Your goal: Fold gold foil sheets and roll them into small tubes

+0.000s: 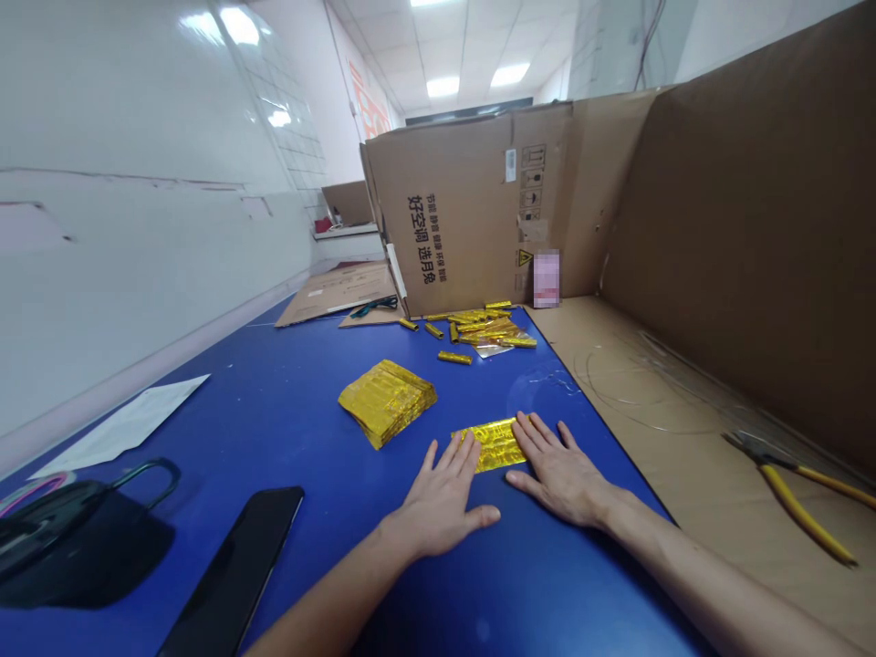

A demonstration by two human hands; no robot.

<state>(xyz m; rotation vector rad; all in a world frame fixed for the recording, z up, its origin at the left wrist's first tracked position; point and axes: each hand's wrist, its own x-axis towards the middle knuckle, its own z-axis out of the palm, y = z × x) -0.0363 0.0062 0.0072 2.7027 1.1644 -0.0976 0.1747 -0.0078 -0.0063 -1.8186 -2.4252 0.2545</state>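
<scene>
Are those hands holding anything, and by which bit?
Nothing is gripped: the left hand and right hand lie flat, fingers over opposite ends of a gold sheet.

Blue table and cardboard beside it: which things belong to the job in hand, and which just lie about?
Seemingly part of the job:
gold sheet, touched by left hand and right hand
gold stack
probably gold rolls

Probably just lying about:
phone
dark mug
white paper
pliers
</scene>
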